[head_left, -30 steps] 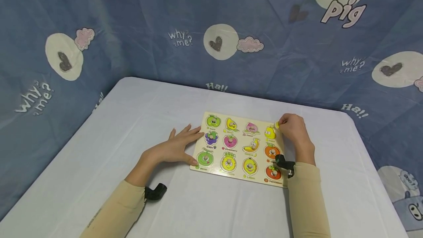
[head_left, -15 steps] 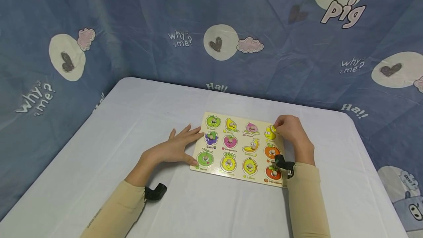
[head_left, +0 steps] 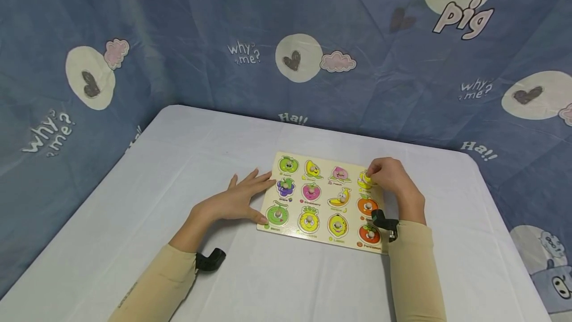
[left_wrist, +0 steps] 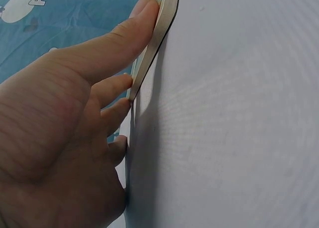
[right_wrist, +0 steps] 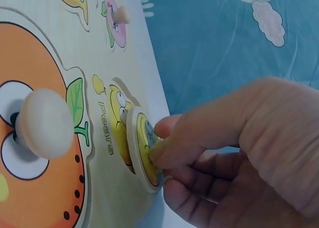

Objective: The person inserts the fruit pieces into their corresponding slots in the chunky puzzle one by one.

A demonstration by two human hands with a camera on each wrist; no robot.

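Note:
A wooden knob puzzle board (head_left: 293, 216) with fruit pieces lies on the table. My left hand (head_left: 234, 200) rests at its left edge with fingers spread and straight; in the left wrist view the thumb (left_wrist: 132, 36) lies over the edge. With thumb and fingers, my right hand (head_left: 393, 177) pinches a yellow pear piece (right_wrist: 142, 143). That piece is tilted, over the pear recess (right_wrist: 116, 108) in the top right corner, where a matching yellow pear is printed. The piece's knob is hidden by the fingers. An orange piece (right_wrist: 35, 193) sits in its recess beside it.
Other knobbed pieces sit in the board, among them a peach (head_left: 340, 173), a banana (head_left: 339, 197) and a persimmon (head_left: 370, 234). A white cloth covers the table (head_left: 286, 282). Behind it hangs a blue printed curtain (head_left: 250, 9).
My right hand has moved left and slightly down with the pear piece, from beside the board's top right corner to over the pear recess. My left hand stays in place.

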